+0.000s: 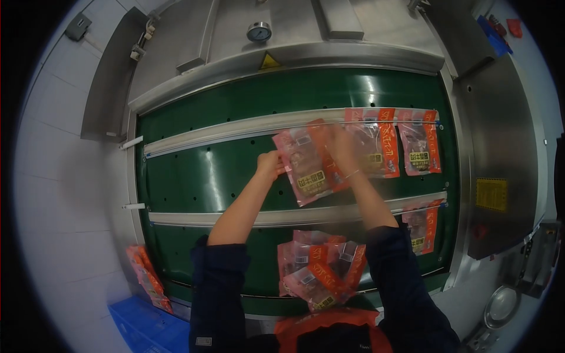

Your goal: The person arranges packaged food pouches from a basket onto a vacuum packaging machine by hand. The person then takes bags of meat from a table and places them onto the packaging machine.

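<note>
A red and clear food pouch (307, 166) hangs tilted between my two hands, above the green bed (200, 176). My left hand (272, 165) has its fingers closed on the pouch's left edge. At the pouch's upper right is my right hand (342, 150), blurred, its fingers hidden or smeared. Just right of it, a second pouch (372, 144) lies across the upper metal bar (235, 130), with another pouch (419, 144) beside it. One more pouch (419, 226) lies at the right end of the lower bar (247, 219). Nearest my body is a heap of pouches (321, 267).
Several pouches (147, 276) lean at the lower left corner, above a blue crate (150, 323). Behind the bed rises a steel machine lid (294, 56) with a pressure gauge (259, 32). Steel panels stand at both sides. A round metal dish (502, 306) is at lower right.
</note>
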`<state>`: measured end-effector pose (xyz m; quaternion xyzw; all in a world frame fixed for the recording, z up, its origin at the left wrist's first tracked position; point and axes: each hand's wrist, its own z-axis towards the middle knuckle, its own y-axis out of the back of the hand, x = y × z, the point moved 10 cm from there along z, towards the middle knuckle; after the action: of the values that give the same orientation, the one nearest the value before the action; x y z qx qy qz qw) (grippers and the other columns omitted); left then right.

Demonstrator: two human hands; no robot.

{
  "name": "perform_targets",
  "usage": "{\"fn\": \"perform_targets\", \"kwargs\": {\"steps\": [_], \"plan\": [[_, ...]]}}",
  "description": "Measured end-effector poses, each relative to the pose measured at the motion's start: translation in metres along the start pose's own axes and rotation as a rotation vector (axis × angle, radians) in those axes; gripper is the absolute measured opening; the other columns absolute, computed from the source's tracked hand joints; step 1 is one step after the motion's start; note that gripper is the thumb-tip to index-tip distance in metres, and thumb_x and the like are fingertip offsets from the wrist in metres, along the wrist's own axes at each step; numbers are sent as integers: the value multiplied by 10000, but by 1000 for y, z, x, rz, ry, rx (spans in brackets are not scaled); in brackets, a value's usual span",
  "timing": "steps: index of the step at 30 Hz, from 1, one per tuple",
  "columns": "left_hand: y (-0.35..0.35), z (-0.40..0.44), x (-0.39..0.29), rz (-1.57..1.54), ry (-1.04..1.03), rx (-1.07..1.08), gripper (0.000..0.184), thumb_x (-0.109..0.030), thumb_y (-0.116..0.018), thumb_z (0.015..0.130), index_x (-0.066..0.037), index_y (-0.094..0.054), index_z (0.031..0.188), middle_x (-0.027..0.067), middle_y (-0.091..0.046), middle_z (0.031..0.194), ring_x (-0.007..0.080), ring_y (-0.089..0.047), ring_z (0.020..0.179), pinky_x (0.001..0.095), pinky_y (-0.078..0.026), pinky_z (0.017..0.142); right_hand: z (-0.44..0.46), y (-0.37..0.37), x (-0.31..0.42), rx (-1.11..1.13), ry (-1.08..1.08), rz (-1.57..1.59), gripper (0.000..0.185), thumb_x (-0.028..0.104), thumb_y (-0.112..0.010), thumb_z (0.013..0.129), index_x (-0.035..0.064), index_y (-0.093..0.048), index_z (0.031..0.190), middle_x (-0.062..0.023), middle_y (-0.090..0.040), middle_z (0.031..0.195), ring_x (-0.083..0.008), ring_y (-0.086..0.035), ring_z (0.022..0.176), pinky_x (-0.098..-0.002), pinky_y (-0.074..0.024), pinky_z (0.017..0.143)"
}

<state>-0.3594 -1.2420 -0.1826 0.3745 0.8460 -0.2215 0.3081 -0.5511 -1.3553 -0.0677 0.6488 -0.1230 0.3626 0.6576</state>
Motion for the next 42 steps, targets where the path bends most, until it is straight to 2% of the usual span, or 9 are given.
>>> {"fn": "perform_targets", "kwargs": {"steps": [6,12,16,18,31,35,37,39,42], "plan": [[-6,12,-7,47,2,53,189,-70,-503,773,66,-524,903,170,-590,803,245,-613,669,328,-520,544,9,-11,-18,-164,8,136,92,85,-516,806,-6,-522,793,-211,-577,747,-369,-567,722,-427,-446,625],[21,-42,28,55,81,-16,204,-121,-532,791,70,-556,856,157,-598,725,233,-615,609,331,-533,556,-1,-25,16,-132,319,219,85,74,-532,773,6,-551,819,-199,-577,758,-371,-560,726,-420,-442,633],[4,-1,-18,233,-232,-125,257,-158,-555,773,91,-598,818,171,-620,720,255,-625,629,327,-521,572,-3,-1,-7,-128,56,213,92,46,-524,787,1,-570,853,-184,-592,772,-347,-577,723,-384,-449,636],[2,-9,-59,582,-502,-366,260,-196,-559,745,43,-645,690,190,-625,677,308,-626,621,361,-497,590,-7,5,-7,-122,69,254,103,44,-524,793,-5,-565,874,-186,-592,781,-335,-581,726,-372,-450,646],[-13,-9,-82,640,-620,-445,244,-227,-587,747,6,-645,704,210,-611,702,353,-605,709,401,-473,682,11,1,-22,-159,-59,302,88,5,-487,815,-16,-477,900,-172,-569,782,-308,-576,763,-354,-440,676],[-6,-73,-83,569,-980,-348,218,-203,-603,775,11,-590,812,157,-621,722,273,-615,663,333,-474,623,-37,47,-26,-171,3,-33,94,61,-535,802,1,-513,871,-146,-590,739,-257,-600,689,-340,-455,617],[1,-140,-53,582,-913,-101,164,-141,-615,777,3,-568,840,122,-606,709,183,-598,626,271,-458,577,-99,90,-20,-119,74,375,108,79,-547,811,-4,-525,876,-115,-589,730,-189,-595,677,-299,-454,609],[40,-193,4,752,-732,-135,105,-92,-614,775,-4,-568,811,105,-600,682,131,-580,605,246,-444,550,-193,74,-48,197,-249,476,118,95,-559,816,-1,-541,883,-97,-596,747,-150,-596,689,-267,-456,626],[110,-245,118,738,-436,-180,135,-111,-642,764,-3,-569,802,63,-581,635,118,-564,579,243,-449,536,-295,40,-16,373,-65,308,96,95,-573,804,9,-564,843,-106,-581,747,-213,-584,648,-295,-445,572]]}}
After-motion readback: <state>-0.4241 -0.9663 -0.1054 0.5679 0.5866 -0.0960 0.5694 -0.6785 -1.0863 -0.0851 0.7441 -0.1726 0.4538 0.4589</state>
